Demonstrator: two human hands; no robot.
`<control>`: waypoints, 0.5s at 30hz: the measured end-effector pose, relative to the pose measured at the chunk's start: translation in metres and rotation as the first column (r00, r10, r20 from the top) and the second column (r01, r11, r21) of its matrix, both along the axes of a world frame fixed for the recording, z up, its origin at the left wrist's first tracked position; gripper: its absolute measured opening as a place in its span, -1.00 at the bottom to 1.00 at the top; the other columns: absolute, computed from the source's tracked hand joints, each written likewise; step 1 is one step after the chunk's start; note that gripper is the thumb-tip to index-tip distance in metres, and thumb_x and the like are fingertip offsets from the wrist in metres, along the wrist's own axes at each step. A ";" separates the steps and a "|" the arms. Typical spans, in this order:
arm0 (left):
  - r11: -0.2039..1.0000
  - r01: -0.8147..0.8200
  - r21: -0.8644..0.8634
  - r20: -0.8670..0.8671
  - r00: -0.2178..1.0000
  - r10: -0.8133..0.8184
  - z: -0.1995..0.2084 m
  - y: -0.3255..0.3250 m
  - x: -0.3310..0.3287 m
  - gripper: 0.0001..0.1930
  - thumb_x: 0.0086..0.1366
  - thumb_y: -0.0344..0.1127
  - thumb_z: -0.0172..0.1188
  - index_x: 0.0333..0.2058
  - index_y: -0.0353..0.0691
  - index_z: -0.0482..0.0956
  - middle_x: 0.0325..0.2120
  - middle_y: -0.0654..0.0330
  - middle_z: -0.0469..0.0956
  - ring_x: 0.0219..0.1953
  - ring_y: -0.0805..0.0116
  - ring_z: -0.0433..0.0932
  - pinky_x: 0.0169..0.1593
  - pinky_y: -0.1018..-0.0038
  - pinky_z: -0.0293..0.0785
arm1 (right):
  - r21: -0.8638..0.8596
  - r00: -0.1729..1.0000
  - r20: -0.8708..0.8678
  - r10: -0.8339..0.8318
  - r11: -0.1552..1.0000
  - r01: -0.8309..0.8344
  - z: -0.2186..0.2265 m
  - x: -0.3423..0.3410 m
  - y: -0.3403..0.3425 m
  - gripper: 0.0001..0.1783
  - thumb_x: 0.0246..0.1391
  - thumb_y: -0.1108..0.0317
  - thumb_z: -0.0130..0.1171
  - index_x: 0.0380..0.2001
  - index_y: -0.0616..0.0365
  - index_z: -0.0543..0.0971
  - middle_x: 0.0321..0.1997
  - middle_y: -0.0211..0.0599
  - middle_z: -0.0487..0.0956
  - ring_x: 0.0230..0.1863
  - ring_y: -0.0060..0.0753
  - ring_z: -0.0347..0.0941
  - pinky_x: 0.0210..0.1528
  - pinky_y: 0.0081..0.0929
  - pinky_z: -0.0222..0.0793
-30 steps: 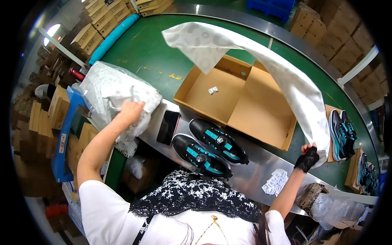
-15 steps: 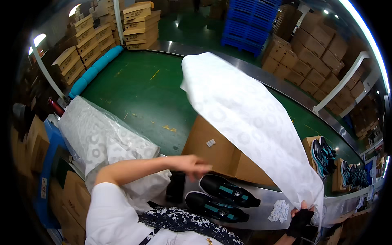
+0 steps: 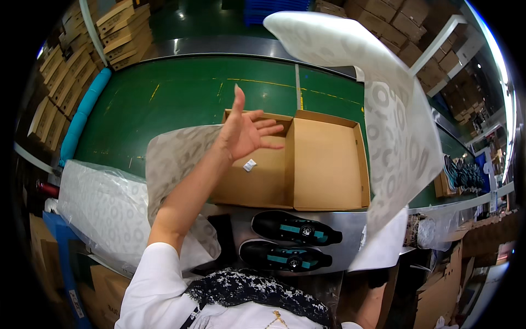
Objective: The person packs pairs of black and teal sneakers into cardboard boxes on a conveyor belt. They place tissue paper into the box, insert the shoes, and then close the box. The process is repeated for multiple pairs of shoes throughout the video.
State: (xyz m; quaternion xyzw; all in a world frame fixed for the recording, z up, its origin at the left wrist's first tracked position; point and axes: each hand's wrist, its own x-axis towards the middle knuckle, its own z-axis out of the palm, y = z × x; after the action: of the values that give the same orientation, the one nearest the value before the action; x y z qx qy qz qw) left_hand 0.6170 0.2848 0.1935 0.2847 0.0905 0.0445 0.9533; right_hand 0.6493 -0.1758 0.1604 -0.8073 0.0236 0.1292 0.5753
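Note:
My left hand (image 3: 246, 131) is raised with fingers spread above an open brown cardboard shoe box (image 3: 329, 159); it holds nothing. A small white packet (image 3: 249, 164) lies in the box. A patterned tissue sheet (image 3: 175, 159) drapes beneath my left forearm, over the box's left edge. A second large tissue sheet (image 3: 389, 115) billows in the air at the right. Its lower end runs down to my right hand (image 3: 378, 277), dark-gloved and mostly hidden behind the paper. Two black shoes (image 3: 296, 229) with teal stripes lie side by side on the metal counter (image 3: 241, 225) in front of the box.
A stack of patterned tissue paper (image 3: 98, 203) lies at my left. The green conveyor belt (image 3: 181, 93) runs behind the box. Stacked cardboard cartons (image 3: 115, 27) line the back left and right. More shoes (image 3: 463, 175) sit at the far right.
My left hand left the tissue stack and rose open over the box, and a sheet now lies under that arm. The sheet on the right swung higher.

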 end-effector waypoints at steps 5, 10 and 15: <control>0.986 -0.019 0.165 0.081 0.997 0.005 0.013 0.001 0.032 0.25 -0.23 0.58 -0.14 0.18 -0.37 -0.31 0.19 -0.20 -0.26 0.20 -0.08 -0.04 0.03 -0.14 0.14 | -0.010 0.995 -0.080 0.058 0.998 -0.059 -0.033 -0.011 -0.004 -0.74 -0.01 0.38 0.06 -0.24 0.19 0.32 -0.68 -0.33 0.37 -0.77 -0.53 0.24 -0.77 -0.60 0.18; 0.836 0.089 0.541 0.194 0.954 -0.227 0.022 -0.045 0.029 0.09 -0.09 0.56 -0.38 0.16 -0.33 -0.04 0.12 0.04 0.11 0.15 0.16 0.13 0.09 0.21 0.20 | -0.001 0.983 -0.105 0.150 0.989 -0.151 -0.049 0.007 0.006 -0.77 -0.01 0.38 0.06 -0.27 0.20 0.34 -0.69 -0.33 0.37 -0.78 -0.53 0.24 -0.77 -0.59 0.18; 0.917 0.178 0.357 -0.078 0.984 -0.161 0.041 -0.076 0.036 -0.15 0.08 0.34 -0.12 0.13 -0.26 0.10 0.04 0.10 0.26 0.07 0.27 0.27 0.05 0.27 0.28 | -0.012 0.972 -0.112 0.207 0.978 -0.210 -0.054 0.023 0.010 -0.79 -0.01 0.38 0.06 -0.30 0.21 0.35 -0.71 -0.32 0.36 -0.79 -0.52 0.24 -0.76 -0.58 0.19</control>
State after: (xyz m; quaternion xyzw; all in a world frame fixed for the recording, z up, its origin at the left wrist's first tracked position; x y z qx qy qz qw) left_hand 0.6531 0.2090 0.2344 0.4636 0.0780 -0.0288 0.8822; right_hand 0.6723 -0.1662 0.1063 -0.8038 -0.0280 0.2329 0.5467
